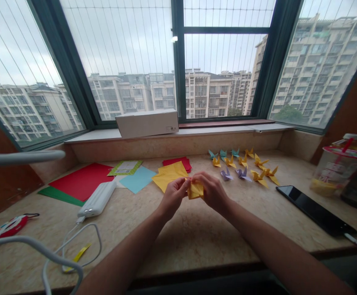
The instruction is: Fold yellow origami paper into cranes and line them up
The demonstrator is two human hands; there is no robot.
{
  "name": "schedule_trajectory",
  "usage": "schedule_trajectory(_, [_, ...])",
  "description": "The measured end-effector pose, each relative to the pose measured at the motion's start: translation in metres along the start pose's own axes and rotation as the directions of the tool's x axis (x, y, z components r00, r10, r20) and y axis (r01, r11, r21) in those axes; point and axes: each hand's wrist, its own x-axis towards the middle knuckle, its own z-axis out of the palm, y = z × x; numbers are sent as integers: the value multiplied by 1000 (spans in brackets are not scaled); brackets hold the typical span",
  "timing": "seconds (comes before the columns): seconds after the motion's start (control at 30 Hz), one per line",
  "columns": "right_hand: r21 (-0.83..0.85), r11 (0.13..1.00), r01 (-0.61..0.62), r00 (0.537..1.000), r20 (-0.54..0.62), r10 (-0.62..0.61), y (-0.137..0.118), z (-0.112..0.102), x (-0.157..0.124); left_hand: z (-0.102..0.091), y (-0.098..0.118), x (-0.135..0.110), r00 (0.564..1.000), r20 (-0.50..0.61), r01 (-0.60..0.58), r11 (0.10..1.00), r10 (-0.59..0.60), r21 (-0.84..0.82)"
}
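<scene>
Left hand (173, 192) and right hand (212, 191) meet at frame centre, both pinched on a half-folded yellow paper (196, 190) just above the tabletop (196, 237). Beyond, to the upper right, about a dozen finished paper cranes (242, 166) lie in rows — flat unfolded sheets (169, 174) lie just behind the hands.

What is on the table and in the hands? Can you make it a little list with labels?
left hand: pinches the folded yellow paper from its left side
right hand: pinches the same paper from the right
behind the hands: yellow sheets, blue sheet, big red sheet
far right of the hands: paper cranes in yellow, blue and purple
left side: white power bank with a cable
right side: black phone, drink cup
window sill: white box
</scene>
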Motion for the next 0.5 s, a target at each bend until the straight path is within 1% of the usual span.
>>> schedule_trajectory(0.13, [-16, 1000, -15, 1000, -25, 15, 0, -1, -1, -2, -2, 0, 999, 21, -29, 1000, 29, -5])
schedule_trajectory(0.3, [-150, 989, 19, 999, -44, -26, -1, -4, -2, -2, -1, 0, 998, 39, -52, 998, 51, 22])
schedule_trajectory(0.37, [-168, 986, 6, 998, -65, -18, -1, -4, -3, -1, 0, 0, 998, 24, -59, 998, 58, 27])
schedule_trajectory(0.43, [-123, 992, -41, 995, -99, 28, 0, -2, -3, 0, 1, 0, 999, 6, -52, 998, 51, 21])
schedule_trajectory(0.5, [-22, 996, -91, 989, -119, 88, 1, 1, -3, 0, 1, 0, 999, -14, -43, 999, 44, 7])
